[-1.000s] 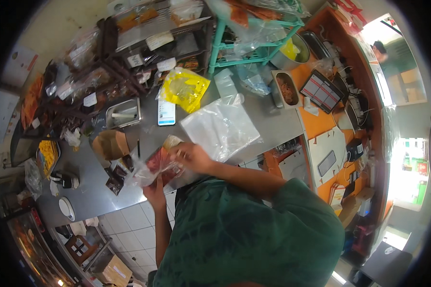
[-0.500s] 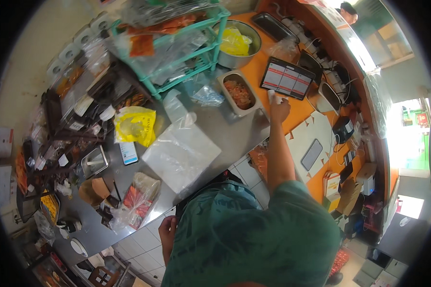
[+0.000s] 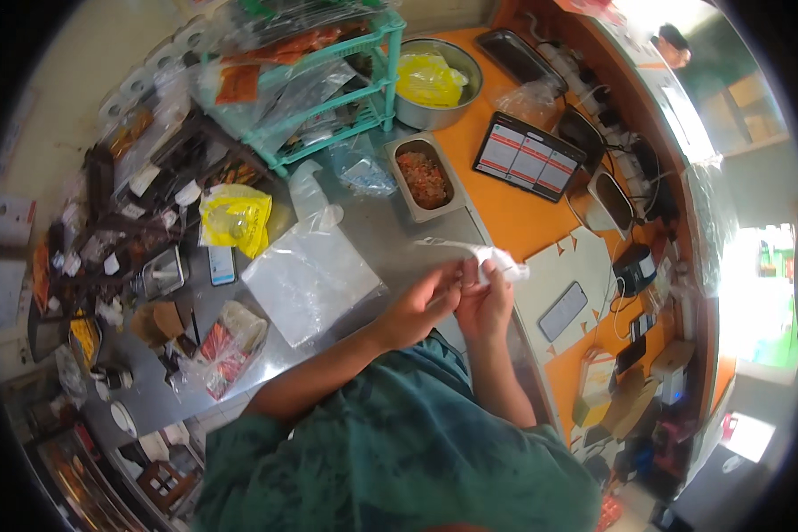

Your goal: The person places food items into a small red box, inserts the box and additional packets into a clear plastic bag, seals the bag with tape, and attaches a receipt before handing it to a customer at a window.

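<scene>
In front of my body, both hands meet over the steel counter's right edge. My right hand (image 3: 488, 306) pinches a thin, white, crumpled strip (image 3: 504, 264) that looks like paper or tissue; part of it trails leftward. My left hand (image 3: 421, 310) has its fingertips closed at the same strip, beside the right fingers. Left of them lies a stack of white sheets (image 3: 310, 279) under clear plastic. Beyond the hands stands a steel pan (image 3: 459, 197) of chopped reddish food. A tablet (image 3: 528, 158) with red-and-white panels on its screen is propped up at the far right.
A phone (image 3: 563, 310) lies on a pale board to the right, another phone (image 3: 222, 265) on the left. A yellow bag (image 3: 236, 219), a green tiered rack (image 3: 328, 137) and a round metal pot (image 3: 470, 89) stand around. Packaging clutters the far left.
My right hand has drawn back from beside the tablet with the white strip. My left hand has risen from my side and joined it at the strip.
</scene>
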Demonstrator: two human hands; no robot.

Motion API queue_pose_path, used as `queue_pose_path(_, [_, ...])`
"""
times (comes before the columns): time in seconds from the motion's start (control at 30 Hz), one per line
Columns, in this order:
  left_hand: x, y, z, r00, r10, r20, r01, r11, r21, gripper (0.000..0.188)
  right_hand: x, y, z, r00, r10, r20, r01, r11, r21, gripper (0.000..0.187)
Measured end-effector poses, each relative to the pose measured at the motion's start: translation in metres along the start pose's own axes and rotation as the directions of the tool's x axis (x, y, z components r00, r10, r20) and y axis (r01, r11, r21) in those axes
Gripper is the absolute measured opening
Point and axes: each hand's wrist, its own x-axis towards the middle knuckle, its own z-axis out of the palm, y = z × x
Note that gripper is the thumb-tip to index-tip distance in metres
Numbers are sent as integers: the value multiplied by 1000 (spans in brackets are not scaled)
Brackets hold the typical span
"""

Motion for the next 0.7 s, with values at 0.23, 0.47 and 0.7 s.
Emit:
queue_pose_path(0.23, [23, 21, -24, 865, -92, -493, -105, 927, -359, 33, -46, 34, -5, 955, 269, 121, -197, 887, -418, 35])
queue_pose_path(0.47, [-23, 62, -71, 731, 211, -649, -247, 968, 36, 21, -1, 38, 42, 917, 55, 396, 241, 713, -659, 55])
queue_pose_path(0.7, [-72, 93, -60, 813, 131, -568, 45, 957, 286, 20, 24, 59, 130, 683, 519, 514, 14, 694, -720, 7])
